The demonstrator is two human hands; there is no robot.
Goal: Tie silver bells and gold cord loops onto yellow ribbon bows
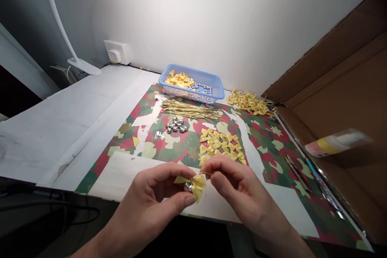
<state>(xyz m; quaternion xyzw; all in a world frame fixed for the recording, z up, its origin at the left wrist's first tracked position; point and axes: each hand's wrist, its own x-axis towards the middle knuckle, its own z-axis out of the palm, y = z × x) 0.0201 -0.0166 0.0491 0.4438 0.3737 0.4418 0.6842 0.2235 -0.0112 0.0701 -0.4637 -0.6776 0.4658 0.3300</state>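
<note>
left hand (151, 199) pinches a yellow bow (196, 185) between thumb and forefinger, near the front edge of the mat (272, 157), low centre of view. a small silver bell (188, 186) sits just behind the bow, touching it, half hidden by the thumb. right hand (238, 187) has thumb and forefinger pressed together on something thin at the bow's upper right, likely a gold cord; too fine to confirm.

orientation: the bow's long axis runs roughly left-right, tilted a bit. one wing points left toward the left fingers, the other folds down and right. knot faces up toward the camera.

risks, judged from this view:
- the grip is on the wing tip only, so a pull from the right hand could twist the bow or slip it out.
- the bell looks barely trapped; a looser left pinch would probably let it roll off the front edge.
- the hands are over the edge, so a dropped part goes to the floor.

further back, left to right: bell pile (176, 125), cord bundle (190, 109), blue basket (217, 82), loose bows (222, 145), finished pile (249, 102), glue tube (335, 143) in the cardboard box.
</note>
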